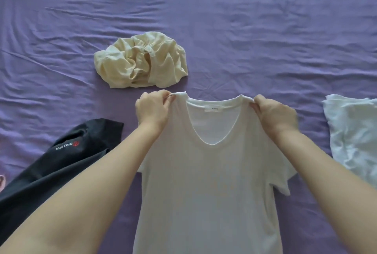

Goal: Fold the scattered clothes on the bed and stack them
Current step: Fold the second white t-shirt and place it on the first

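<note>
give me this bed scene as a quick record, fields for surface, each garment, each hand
surface: purple bedsheet, wrinkled
white t-shirt: spread out, held at both shoulders, label showing inside the neck
left hand: pinches the shirt's left shoulder
right hand: pinches the shirt's right shoulder
cream garment: crumpled heap beyond the shirt, unfolded
black garment: lies to the left, white and red logo showing
pale blue-white garment: rumpled at the right edge

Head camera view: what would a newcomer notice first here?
A white V-neck cotton T-shirt hangs at the centre, its shoulders pinched by the left hand and the right hand. Behind lies a crumpled cream garment; a black logo garment lies at the left.
</note>
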The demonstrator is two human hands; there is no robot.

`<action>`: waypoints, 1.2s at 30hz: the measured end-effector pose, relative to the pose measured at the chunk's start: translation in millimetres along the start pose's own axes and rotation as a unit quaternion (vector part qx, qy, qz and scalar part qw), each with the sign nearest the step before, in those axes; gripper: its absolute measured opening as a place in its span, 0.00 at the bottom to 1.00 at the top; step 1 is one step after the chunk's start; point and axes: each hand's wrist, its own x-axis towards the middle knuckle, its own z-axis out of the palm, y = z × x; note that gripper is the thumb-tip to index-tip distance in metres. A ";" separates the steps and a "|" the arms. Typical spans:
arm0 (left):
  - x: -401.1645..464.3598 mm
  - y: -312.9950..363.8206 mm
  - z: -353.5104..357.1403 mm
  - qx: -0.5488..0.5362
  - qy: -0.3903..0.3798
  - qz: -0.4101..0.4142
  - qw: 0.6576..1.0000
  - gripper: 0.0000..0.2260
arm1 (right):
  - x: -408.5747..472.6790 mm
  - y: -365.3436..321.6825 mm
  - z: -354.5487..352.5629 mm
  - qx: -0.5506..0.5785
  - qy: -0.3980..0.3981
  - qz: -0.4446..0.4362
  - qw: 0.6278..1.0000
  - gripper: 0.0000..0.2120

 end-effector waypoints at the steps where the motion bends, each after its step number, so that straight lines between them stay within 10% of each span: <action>1: 3.6 -2.2 5.7 0.010 -0.002 0.002 1.000 0.13 | 4.3 -1.2 5.9 -0.007 0.004 -0.004 1.000 0.17; 8: -13.4 -0.7 33.0 0.120 -0.011 0.023 0.992 0.18 | -3.9 -18.1 36.6 -0.011 0.023 -0.057 0.998 0.17; 12: -67.0 26.8 46.6 0.070 0.080 0.267 0.958 0.16 | -36.5 -15.8 42.3 0.027 0.108 -0.076 0.991 0.26; 16: -126.5 39.8 72.3 0.079 -0.053 0.419 0.903 0.17 | -80.4 -10.6 61.3 -0.006 0.089 -0.121 0.989 0.20; 23: -133.0 27.3 97.8 0.178 -0.200 0.373 0.889 0.32 | -87.0 19.2 87.9 -0.008 -0.126 -0.074 0.989 0.30; 29: -135.1 56.9 94.9 0.202 -0.225 0.310 0.901 0.34 | -103.5 34.2 72.7 0.085 -0.067 -0.068 0.992 0.27; 36: -124.6 125.4 126.0 0.173 -0.239 0.357 0.886 0.31 | -121.1 62.1 69.2 0.216 -0.016 0.221 0.951 0.20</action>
